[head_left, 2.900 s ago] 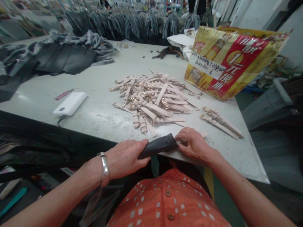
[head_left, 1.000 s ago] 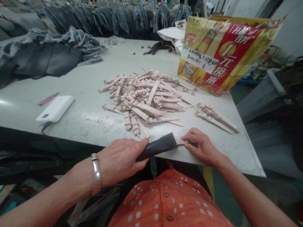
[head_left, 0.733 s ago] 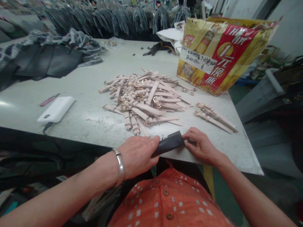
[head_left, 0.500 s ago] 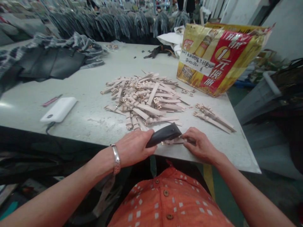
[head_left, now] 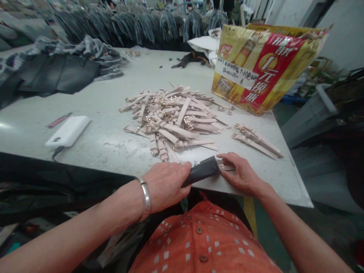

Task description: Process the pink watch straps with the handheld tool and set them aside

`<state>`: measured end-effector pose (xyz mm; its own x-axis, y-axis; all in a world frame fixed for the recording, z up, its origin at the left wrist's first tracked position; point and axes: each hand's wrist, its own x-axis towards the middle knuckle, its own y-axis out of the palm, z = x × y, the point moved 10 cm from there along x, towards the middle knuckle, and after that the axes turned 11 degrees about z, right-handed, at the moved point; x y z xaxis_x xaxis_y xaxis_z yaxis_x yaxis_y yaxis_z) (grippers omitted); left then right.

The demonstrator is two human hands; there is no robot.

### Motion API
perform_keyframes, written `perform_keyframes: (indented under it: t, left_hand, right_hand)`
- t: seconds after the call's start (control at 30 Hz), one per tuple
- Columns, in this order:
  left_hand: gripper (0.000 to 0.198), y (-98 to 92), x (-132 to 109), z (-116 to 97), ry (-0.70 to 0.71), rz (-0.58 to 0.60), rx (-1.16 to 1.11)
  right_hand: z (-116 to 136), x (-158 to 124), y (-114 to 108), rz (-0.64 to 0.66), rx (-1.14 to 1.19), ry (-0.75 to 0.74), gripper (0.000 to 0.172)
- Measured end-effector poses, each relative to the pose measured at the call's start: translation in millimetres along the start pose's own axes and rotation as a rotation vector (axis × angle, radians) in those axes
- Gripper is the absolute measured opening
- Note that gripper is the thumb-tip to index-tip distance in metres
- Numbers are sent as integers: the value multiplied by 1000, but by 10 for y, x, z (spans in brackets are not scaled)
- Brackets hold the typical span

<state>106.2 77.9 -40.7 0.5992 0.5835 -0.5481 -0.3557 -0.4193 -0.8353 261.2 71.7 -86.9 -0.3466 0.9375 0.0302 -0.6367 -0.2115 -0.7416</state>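
Note:
My left hand (head_left: 166,184) is closed around a dark flat leather piece (head_left: 202,171) at the table's near edge. My right hand (head_left: 240,175) pinches a small beige strap (head_left: 226,167) lying against the dark piece's right end. Just beyond my hands lies a big pile of beige straps with gold buckles (head_left: 174,117). A small row of the same straps (head_left: 256,139) lies to the right of the pile.
A yellow and red printed bag (head_left: 264,64) stands at the back right of the grey table (head_left: 108,140). A white power bank (head_left: 68,131) with a cable and a pink pen (head_left: 58,120) lie at the left. Black bags (head_left: 57,74) sit far left.
My left hand slid the dark piece right along the table edge, lifted its end slightly, then set it flat again. My right hand stayed pinching the strap.

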Motion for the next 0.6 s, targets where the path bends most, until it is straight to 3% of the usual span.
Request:
perform_keyframes:
  t: [0.13,0.37,0.6]
  left_hand:
    - [25,-54,80,-15,-5,-37,-5]
    - [26,5,-106,333,-91,-23,-91]
    - [25,65,-158,216,-28,15,-19]
  right_hand:
    - [-27,-14,-7,-11,41,-3,61]
    - [-30,-17,-7,-19,15,-9,53]
    - [-1,-6,-15,11,2,1,50]
